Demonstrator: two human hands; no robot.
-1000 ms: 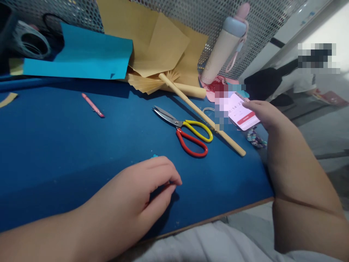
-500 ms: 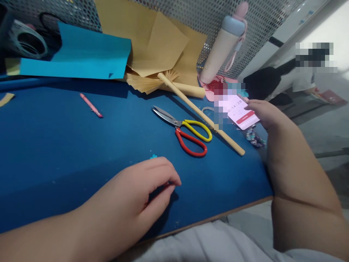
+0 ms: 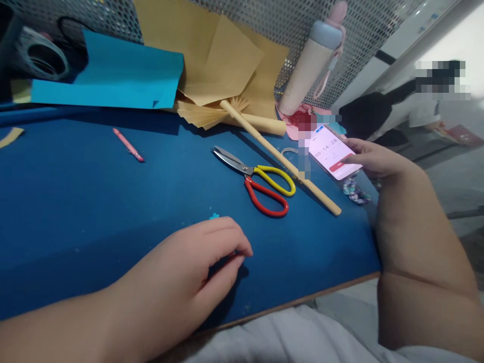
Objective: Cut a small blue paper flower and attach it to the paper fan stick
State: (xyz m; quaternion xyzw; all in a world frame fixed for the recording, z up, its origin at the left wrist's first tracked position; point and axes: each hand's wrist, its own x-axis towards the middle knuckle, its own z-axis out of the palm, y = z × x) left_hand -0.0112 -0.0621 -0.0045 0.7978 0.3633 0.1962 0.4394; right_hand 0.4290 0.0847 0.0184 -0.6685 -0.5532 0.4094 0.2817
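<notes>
My left hand [image 3: 212,257] rests on the blue tabletop with its fingers curled and the thumb tip against them; nothing shows in it. Just beyond its knuckles lies a small bright blue paper cutout [image 3: 214,216], partly hidden by the hand. At the table's right side my right hand [image 3: 372,156] grips a phone [image 3: 325,147] whose lit screen shows a timer. The thumb lies over the red button on the screen. Scissors [image 3: 247,170] with one yellow and one red handle lie between the hands, blades slightly apart. Beside them lies a thin wooden stick [image 3: 280,157].
A pink pen [image 3: 128,145] lies at left. Behind stand blue paper [image 3: 124,70], brown paper [image 3: 207,55], a folded paper fan [image 3: 200,115] and a tilted bottle [image 3: 308,68] against metal mesh. A tape roll [image 3: 45,58] is at far left, a scrunchie [image 3: 355,191] below the phone. Another person is behind at right.
My right thumb has moved from the phone's edge onto the red button, and more of the screen shows. My left hand stays in place. The view has shifted very slightly.
</notes>
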